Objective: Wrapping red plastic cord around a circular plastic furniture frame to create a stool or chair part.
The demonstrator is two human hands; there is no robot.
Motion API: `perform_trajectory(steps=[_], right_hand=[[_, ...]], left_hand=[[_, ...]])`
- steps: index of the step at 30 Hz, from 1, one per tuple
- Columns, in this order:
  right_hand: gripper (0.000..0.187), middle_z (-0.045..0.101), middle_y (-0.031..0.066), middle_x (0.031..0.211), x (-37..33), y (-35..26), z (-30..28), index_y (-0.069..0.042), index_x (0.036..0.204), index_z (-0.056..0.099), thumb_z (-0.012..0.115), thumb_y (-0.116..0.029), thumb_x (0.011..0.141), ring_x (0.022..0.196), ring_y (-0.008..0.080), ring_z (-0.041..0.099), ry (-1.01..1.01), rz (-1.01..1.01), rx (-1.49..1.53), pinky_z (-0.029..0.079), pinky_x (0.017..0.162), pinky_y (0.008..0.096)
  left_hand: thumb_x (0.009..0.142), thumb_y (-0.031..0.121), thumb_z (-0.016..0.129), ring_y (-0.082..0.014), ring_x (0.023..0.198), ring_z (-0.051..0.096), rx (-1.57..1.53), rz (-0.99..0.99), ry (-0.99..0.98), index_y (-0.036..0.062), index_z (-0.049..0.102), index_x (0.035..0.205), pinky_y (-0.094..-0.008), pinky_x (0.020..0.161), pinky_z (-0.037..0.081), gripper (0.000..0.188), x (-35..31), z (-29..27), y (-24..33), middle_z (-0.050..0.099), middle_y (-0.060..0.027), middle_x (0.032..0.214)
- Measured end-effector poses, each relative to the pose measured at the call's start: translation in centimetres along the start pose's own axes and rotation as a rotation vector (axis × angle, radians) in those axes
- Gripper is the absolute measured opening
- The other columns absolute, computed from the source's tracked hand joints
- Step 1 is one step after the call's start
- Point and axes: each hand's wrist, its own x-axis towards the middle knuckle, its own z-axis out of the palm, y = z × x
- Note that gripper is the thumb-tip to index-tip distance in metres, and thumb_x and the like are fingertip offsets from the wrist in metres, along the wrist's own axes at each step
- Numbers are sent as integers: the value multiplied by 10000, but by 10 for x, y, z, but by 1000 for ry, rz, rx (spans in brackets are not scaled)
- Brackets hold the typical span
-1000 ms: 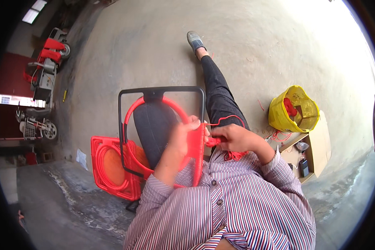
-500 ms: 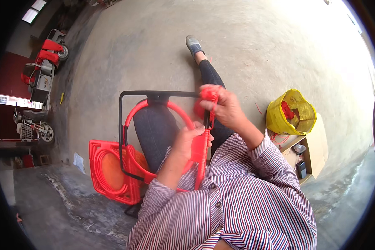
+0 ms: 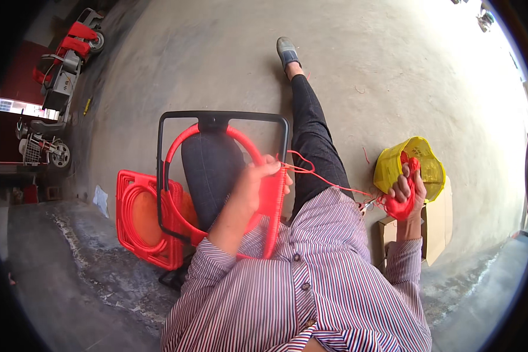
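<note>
Over my bent leg rests a black rounded-square frame [image 3: 161, 152] with a red ring [image 3: 242, 137] inside it. Dense red cord [image 3: 271, 234] is wrapped along the frame's right side. My left hand [image 3: 249, 190] is closed on that wrapped side. Out to the right, beside the yellow basket, my right hand [image 3: 416, 196] grips a bundle of red cord [image 3: 400, 206]. A loose red strand [image 3: 337, 184] runs from the frame's right side toward the bundle, making a small loop near the frame.
Left of my leg stand similar red frames [image 3: 176, 237] with an orange centre. A yellow basket [image 3: 386, 167] and an opened cardboard box [image 3: 437, 226] sit at the right. Small metallic parts, perhaps scissors, show near the box. Two scooters [image 3: 56, 97] are parked at far left.
My right hand has moved from the frame's upper right corner out to the right with the cord bundle, drawing out a strand. My left hand still holds the frame.
</note>
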Motion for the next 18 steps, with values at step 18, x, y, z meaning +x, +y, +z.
perform_trajectory(steps=[18], right_hand=[[230, 512, -53, 734, 26, 64, 38, -18, 1077, 590, 606, -105, 865, 643, 45, 469, 124, 54, -1190, 404, 582, 227]], left_hand=[[963, 346, 536, -233, 600, 644, -9, -57, 28, 27, 599, 1128, -334, 570, 539, 364, -3, 1, 6, 656, -157, 757]])
